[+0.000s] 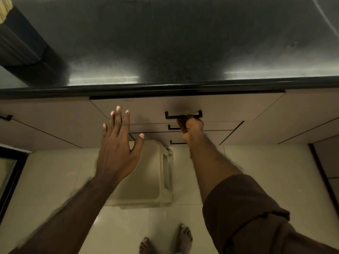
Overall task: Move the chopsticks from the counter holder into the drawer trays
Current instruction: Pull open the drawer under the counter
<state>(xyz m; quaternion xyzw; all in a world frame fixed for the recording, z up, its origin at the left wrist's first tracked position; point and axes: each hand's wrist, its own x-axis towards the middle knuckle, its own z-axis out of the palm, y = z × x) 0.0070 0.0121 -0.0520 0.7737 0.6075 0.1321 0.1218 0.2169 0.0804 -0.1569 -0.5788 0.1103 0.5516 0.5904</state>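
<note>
Two bare hands worked below a dark counter (183,43), seen from above. Largest first: counter w/ a black ribbed holder (23,46) at far left, pale chopsticks (4,10) poking from its top, well apart from both hands. Under the counter, the top drawer (229,107) looked barely opened, trays not visible. A clear plastic bin (156,173) sat on the floor. Left hand (117,143) hovered flat, fingers spread, holding nothing. Right hand (191,125) curled round the drawer's black handle (183,115). Best approach, prob.: pull straight & level, fully out.
</note>
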